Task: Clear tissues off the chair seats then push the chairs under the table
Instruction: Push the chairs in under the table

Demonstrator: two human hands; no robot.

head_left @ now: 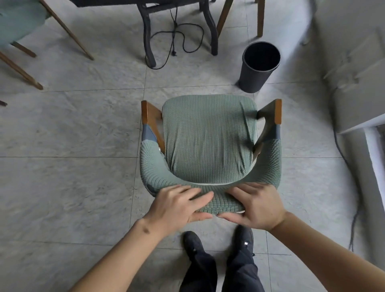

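The green chair (210,143) stands on the floor, away from the bench (133,2). I see no tissue on its seat. My left hand (177,206) and right hand (257,205) grip its backrest. Pushing it under is left.
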